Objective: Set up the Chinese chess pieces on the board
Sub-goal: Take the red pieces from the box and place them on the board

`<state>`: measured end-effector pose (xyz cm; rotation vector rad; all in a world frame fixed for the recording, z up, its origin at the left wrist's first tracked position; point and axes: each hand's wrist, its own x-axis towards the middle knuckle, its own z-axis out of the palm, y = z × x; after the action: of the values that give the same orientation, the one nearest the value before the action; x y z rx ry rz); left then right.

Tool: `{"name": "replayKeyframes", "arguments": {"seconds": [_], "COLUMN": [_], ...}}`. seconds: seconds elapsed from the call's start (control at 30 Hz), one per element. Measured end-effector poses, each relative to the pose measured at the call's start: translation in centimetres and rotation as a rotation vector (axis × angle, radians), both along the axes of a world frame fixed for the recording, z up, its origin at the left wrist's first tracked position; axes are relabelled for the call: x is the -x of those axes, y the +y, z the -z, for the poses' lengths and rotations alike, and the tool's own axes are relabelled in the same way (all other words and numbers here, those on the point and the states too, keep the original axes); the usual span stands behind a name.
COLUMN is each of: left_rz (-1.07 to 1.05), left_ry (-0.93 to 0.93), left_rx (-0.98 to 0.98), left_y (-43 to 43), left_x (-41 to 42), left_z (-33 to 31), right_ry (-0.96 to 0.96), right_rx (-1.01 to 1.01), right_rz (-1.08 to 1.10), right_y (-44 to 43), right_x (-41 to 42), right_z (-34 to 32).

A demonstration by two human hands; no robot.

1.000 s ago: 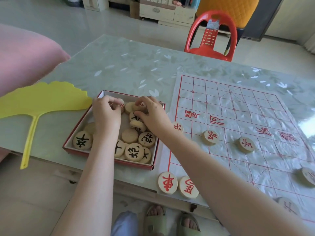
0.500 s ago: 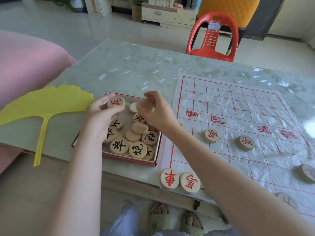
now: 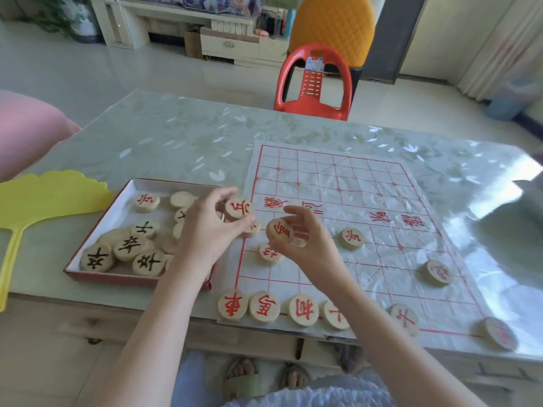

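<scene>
Head view, left to right. Far left on the desk [image 3: 176, 136], a glossy top w/ pale leaf print, lies a flat yellow plastic fan [image 3: 44, 195] w/ a scalloped edge and a thin handle pointing toward you. Beside it sits a shallow rectangular box [image 3: 132, 280], red rim, white inside. It holds thick, round, pale wooden discs, some overlapping. The black-marked discs [image 3: 130, 246] crowd its near-left corner. A red-marked disc [image 3: 145, 201] lies at the far-left corner, w/ a blank-faced disc [image 3: 182, 198] next to it.

Your left hand [image 3: 205, 233] is over the box's right end, fingers curled, pinching a red soldier disc [image 3: 239, 209] btw thumb and fingertips, face toward you. Your right hand [image 3: 311, 248] is just beside it, above the board's left side, fingers curled round a second red disc [image 3: 280, 229].

The board [image 3: 352, 177] is a thin, crinkled plastic sheet w/ a red grid and red characters, lying flat right of the box. Lone discs [image 3: 351, 238] sit well apart on it. A row of discs [image 3: 303, 310] runs along the near edge, the left ones packed close. Beyond the desk stands a red moulded plastic chair [image 3: 314, 83].
</scene>
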<state>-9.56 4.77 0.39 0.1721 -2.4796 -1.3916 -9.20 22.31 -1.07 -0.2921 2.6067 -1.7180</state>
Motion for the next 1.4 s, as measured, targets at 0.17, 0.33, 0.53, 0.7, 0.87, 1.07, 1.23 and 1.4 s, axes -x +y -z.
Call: {"name": "replayKeyframes", "arguments": {"seconds": [0.17, 0.33, 0.53, 0.7, 0.87, 1.07, 1.23, 1.4], "left_rz": [0.079, 0.124, 0.249, 0.376, 0.466, 0.472, 0.457, 0.452], "left_ry": [-0.008, -0.03, -0.048, -0.072, -0.09, -0.093, -0.09, -0.097], "left_rx": [0.088, 0.11, 0.144, 0.179, 0.198, 0.224, 0.259, 0.304], "left_y": [3.9, 7.3, 12.6, 18.5, 23.7, 26.9, 27.2, 27.3], "left_x": [0.2, 0.8, 1.3, 1.6, 2.3, 3.0, 3.5, 3.9], "left_z": [-0.6, -0.2, 0.0, 0.6, 1.4, 2.0, 2.6, 3.4], "right_ry": [-0.005, -0.014, -0.042, -0.059, -0.119, -0.099, -0.081, -0.107], "right_rx": [-0.002, -0.008, -0.086, -0.289, -0.562, -0.674, -0.736, -0.816], "right_rz": [0.064, 0.102, 0.155, 0.256, 0.324, 0.265, 0.217, 0.178], "right_y": [3.7, 6.8, 11.8, 18.0, 23.1, 25.5, 25.5, 25.5], "right_x": [-1.5, -1.9, -3.2, -5.6, -7.6, -8.7, -8.6, -8.5], "right_z": [0.6, 0.5, 0.0, 0.1, 0.0, 0.9, 1.6, 2.2]}}
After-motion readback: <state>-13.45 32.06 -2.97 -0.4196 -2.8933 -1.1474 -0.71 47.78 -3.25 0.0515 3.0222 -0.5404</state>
